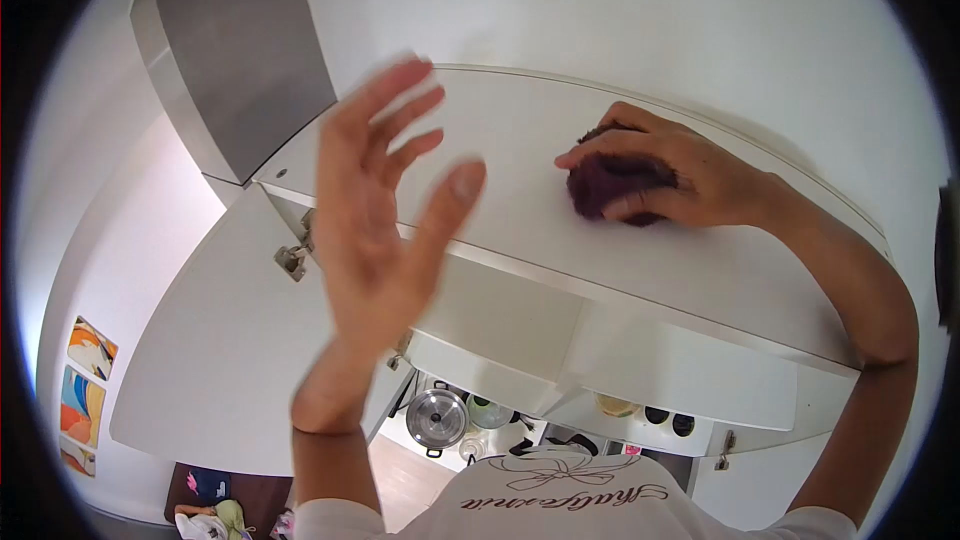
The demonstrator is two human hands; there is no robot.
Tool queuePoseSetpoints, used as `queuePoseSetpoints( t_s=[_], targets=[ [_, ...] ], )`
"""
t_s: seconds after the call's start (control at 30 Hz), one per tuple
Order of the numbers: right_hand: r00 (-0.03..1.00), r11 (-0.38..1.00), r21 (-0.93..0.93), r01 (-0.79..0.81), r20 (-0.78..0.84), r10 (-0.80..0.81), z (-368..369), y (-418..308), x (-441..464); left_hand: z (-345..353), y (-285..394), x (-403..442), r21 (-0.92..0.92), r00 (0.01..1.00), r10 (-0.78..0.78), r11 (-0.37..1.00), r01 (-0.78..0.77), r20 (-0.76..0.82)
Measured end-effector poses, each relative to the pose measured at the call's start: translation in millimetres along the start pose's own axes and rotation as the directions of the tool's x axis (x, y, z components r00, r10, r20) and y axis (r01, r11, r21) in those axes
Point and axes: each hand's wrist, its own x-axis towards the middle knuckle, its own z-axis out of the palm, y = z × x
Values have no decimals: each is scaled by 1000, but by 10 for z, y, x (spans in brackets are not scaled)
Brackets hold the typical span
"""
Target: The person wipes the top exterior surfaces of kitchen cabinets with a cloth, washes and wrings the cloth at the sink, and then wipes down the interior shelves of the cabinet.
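Note:
My right hand [690, 175] is closed around a bunched dark purple cloth [612, 180], pressed against the white top of the wall cabinet [500, 140]. The cloth looks fuzzy, and part of it is hidden under my fingers. Raised in the air over the cabinet's front edge, my left hand [375, 210] has its fingers and thumb apart and holds nothing. It is slightly blurred.
An open white cabinet door [220, 330] swings out at left on metal hinges [292, 258]. A grey range hood [240, 50] stands at the cabinet's left end. Far below are a lidded pot [437, 418] and other kitchenware. Pictures [83, 405] hang at far left.

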Motion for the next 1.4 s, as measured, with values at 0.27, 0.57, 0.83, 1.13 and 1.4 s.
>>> queuePoseSetpoints(
  t_s=[0.27, 0.57, 0.83, 1.13, 1.4],
  targets=[
    [937, 889, -307, -340, -196, 290, 324, 879, 1792, 93, -539, -577, 475, 926, 371, 829, -295, -73],
    [955, 905, -336, -260, -226, 191, 821, 923, 3530, 139, -982, -560, 387, 771, 611, 764, -516, -179],
    [946, 948, -4, 317, -73, -316, 933, -89, 2788, 121, -977, -556, 383, 755, 626, 757, -529, -195],
    [991, 974, -197, -111, -101, 92, 150, -208, -1, 557, -710, -766, 627, 612, 717, 653, -424, -334],
    [14, -283, -331, -900, -672, 741, -783, 226, -2930, 1207, -238, -727, 406, 889, 445, 836, -370, -105]
  ],
)
